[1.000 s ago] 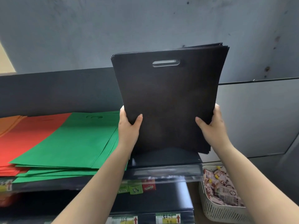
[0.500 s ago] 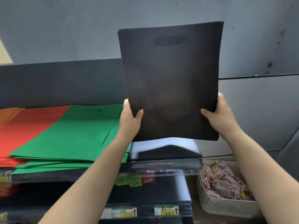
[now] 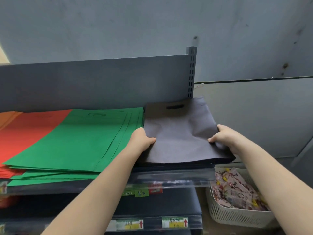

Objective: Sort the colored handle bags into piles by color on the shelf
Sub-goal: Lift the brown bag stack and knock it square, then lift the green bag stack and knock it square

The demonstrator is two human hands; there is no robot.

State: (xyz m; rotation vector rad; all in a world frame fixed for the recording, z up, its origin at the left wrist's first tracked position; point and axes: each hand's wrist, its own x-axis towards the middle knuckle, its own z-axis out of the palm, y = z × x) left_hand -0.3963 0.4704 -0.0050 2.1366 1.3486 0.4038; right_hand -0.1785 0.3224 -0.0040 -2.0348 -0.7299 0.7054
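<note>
A: A moment ago the stack of black bags stood upright in front of the wall, held up by both hands. It has come down and lies flat on the shelf.

B: Who has hold of it?

A: Both hands. The left hand grips the stack's left edge, thumb on top, the other fingers hidden under it. The right hand grips the right edge the same way, thumb pressed onto the top bag. So each grip is closed on the black bags.

B: What lies beside them?

A: Just left of the left hand sits the pile of green bags, its edge touching or nearly touching the black stack. Farther left, partly under the green, is the pile of red bags, and an orange pile shows at the frame's edge.

B: Anything below?

A: Below and to the right of the right hand stands a white basket holding small packets. Price labels line the lower shelf rails.
</note>
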